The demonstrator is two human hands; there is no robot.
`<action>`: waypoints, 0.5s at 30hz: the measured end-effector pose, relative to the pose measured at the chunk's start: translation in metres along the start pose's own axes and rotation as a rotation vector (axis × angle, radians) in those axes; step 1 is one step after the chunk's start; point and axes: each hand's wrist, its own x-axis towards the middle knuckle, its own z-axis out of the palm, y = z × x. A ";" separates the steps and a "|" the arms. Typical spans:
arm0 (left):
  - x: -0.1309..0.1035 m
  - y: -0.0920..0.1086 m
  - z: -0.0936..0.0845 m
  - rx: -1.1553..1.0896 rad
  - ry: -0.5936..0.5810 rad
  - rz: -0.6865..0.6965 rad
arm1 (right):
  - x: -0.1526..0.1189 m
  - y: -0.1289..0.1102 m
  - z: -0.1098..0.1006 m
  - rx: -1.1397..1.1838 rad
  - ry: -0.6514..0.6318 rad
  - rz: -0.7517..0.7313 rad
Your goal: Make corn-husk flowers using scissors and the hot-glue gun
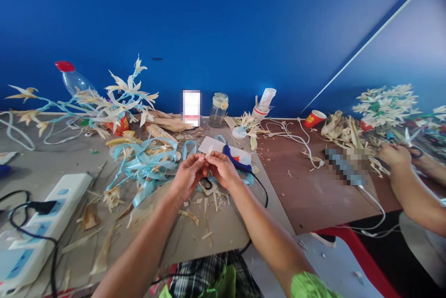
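Near the middle of the table, my left hand (188, 176) and my right hand (223, 168) meet fingertip to fingertip. Pinched between them is a small pale strip of corn husk (209, 150), its tip poking up. A black loop (208, 183) shows just below my fingers; whether it is held or lies on the table I cannot tell. Behind my right hand lies a blue glue gun (237, 159) on a white card. Tangled light-blue ribbon (149, 158) spreads to the left of my left hand. Husk scraps (190, 216) lie scattered below.
At left stand a white power strip (62, 205) and husk flowers on blue stems (128, 87). A glass jar (219, 110) and a lit phone (191, 106) are by the wall. On the right, a co-worker's hands (395, 154) hold scissors (413, 142) near a paper cup (314, 118).
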 end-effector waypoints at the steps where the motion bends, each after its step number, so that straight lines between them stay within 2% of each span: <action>1: 0.000 0.000 0.000 0.002 0.006 0.009 | 0.000 -0.001 0.000 -0.001 -0.003 0.014; 8: 0.001 0.000 0.002 0.047 0.042 0.077 | 0.000 -0.001 0.000 0.024 -0.032 0.067; 15: 0.007 0.001 -0.004 -0.069 0.094 0.066 | 0.004 -0.002 -0.003 0.056 0.000 0.061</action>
